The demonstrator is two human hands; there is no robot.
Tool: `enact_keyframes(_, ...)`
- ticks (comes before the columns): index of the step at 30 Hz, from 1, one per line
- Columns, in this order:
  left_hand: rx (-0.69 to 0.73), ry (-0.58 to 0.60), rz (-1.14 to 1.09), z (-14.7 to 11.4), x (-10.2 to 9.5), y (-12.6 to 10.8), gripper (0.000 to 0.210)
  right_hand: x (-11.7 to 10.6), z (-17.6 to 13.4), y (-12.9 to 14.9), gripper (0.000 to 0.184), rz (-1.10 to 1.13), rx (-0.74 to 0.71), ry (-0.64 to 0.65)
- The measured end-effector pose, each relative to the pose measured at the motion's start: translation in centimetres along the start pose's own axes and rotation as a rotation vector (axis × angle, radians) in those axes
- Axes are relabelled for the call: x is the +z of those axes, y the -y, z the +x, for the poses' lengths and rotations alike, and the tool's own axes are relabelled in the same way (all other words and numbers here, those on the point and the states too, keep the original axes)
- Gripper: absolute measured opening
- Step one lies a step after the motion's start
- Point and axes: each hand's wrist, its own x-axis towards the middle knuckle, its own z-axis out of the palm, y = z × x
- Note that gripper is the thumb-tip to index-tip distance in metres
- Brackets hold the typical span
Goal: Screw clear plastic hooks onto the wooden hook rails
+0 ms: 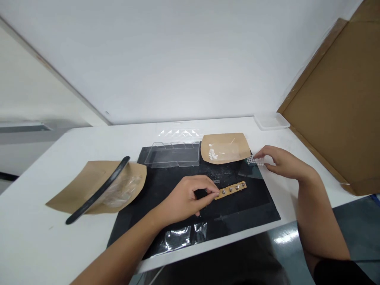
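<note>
Pinched between the thumb and forefinger of my left hand (191, 196) is the near end of a narrow tan strip (234, 189). Several small shiny round pieces sit in a row along it, and it lies over the black mat (258, 209). At the mat's right edge, my right hand (283, 163) grips a small clear sheet dotted with white round spots (252, 160) between thumb and fingers. Close to this sheet is a brown paper tray (225, 158) with small white pieces (212, 153) in its left part.
A clear plastic tray (173, 163) lies at the mat's back edge. To the left, a black curved strip (97, 190) crosses brown paper (74, 190) holding clear plastic bags (121, 192). A shallow translucent container (271, 121) stands at the back right, beside a large cardboard box (341, 103).
</note>
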Motion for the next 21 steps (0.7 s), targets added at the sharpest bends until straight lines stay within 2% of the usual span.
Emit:
enact_keyframes(5, -0.08, 0.02, -0.016, -0.1, 0.0, -0.2, 0.018, -0.5, 0.2, 1.4, 0.039, 0.038, -0.003, 0.012)
enact_keyframes(10, -0.066, 0.022, -0.011, 0.0, -0.1, -0.4, 0.019, 1.2, 1.9, 4.5, 0.013, 0.078, -0.191, -0.162)
enact_keyframes(13, -0.061, 0.029, -0.019, 0.0, -0.1, -0.4, 0.022, 2.9, 2.4, 7.5, 0.012, 0.16, -0.309, -0.243)
enact_keyframes(17, -0.122, 0.024, -0.084, 0.1, -0.1, -0.2, 0.026, 5.2, 2.7, 10.6, 0.01, 0.336, -0.363, -0.182)
enact_keyframes(21, -0.147, 0.003, -0.135, 0.1, -0.2, -0.1, 0.027, 6.7, 2.9, 11.2, 0.008, 0.419, -0.348, -0.165)
